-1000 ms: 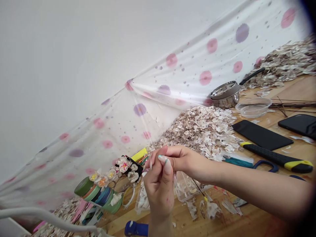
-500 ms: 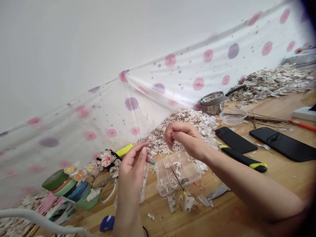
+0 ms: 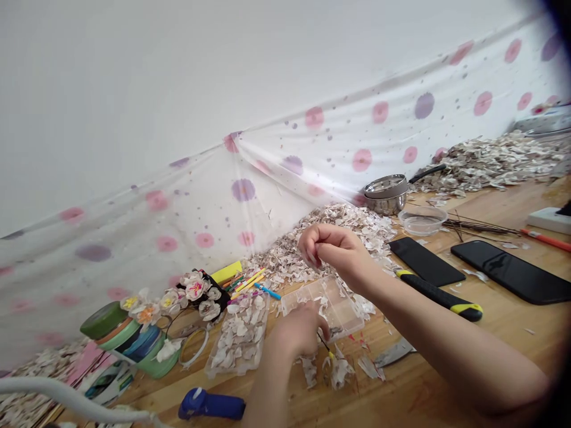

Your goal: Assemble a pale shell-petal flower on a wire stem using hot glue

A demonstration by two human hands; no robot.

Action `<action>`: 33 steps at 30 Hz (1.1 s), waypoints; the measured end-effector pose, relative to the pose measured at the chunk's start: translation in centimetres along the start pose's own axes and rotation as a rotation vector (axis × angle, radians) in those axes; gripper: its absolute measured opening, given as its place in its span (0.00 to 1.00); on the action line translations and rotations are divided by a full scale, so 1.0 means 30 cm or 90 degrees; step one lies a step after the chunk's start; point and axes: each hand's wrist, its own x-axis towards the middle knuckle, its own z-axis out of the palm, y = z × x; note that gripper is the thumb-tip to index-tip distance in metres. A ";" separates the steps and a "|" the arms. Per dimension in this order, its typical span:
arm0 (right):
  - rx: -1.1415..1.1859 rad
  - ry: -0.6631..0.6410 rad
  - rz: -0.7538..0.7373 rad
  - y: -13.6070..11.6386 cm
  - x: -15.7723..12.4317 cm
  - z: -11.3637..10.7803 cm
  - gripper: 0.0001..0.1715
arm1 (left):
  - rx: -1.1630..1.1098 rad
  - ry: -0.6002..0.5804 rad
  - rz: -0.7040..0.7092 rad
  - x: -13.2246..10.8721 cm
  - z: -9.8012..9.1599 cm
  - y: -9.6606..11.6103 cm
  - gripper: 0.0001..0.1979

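Note:
My left hand (image 3: 301,330) is low over the front of the clear divided box (image 3: 350,306), palm down and slightly blurred. Its fingertips are at the dark wire stem of a white petal flower (image 3: 341,371) with a yellow band; whether they grip it I cannot tell. My right hand (image 3: 332,246) hovers above the box's back edge, fingers curled in against the thumb. Anything pinched there is too small or hidden to make out. White flakes lie in the box, and a second clear tray (image 3: 238,336) to the left is full of pale petal-like pieces.
Scissors or a blade (image 3: 395,353), black-yellow pliers handles (image 3: 439,294) and two black phones (image 3: 426,261) lie to the right. Finished flowers (image 3: 196,288), tape rolls (image 3: 143,345) and a blue tool (image 3: 212,404) are left. A flake pile (image 3: 343,220) rises behind.
My left hand has moved right and down from beside the box to the flower's stem, uncovering the petal tray and coloured pens. My right hand stays nearly in place, still curled.

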 end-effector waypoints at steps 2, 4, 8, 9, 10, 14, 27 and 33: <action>0.057 -0.004 0.001 -0.010 0.000 -0.001 0.06 | 0.013 -0.012 0.016 0.003 0.001 0.014 0.23; 0.089 -0.024 0.015 -0.017 -0.001 -0.001 0.07 | 0.016 -0.027 0.032 0.011 0.008 0.025 0.22; 0.092 -0.039 0.047 -0.023 -0.007 -0.003 0.08 | -0.009 -0.035 0.034 0.043 0.031 0.013 0.17; 0.094 -0.037 0.052 -0.025 -0.008 -0.005 0.08 | -0.021 -0.026 0.034 0.054 0.035 0.003 0.16; 0.095 -0.037 0.058 -0.027 -0.010 -0.008 0.08 | -0.037 -0.016 0.038 0.067 0.038 -0.010 0.15; 0.106 -0.061 0.079 -0.034 -0.010 -0.025 0.07 | -0.143 0.015 0.117 0.103 0.025 -0.060 0.11; -0.108 -0.123 0.065 0.004 0.013 -0.051 0.09 | -0.585 0.567 0.282 -0.153 -0.120 -0.158 0.12; -0.250 -0.443 -0.139 -0.007 -0.004 -0.027 0.27 | -0.622 0.578 0.295 -0.227 -0.130 -0.113 0.13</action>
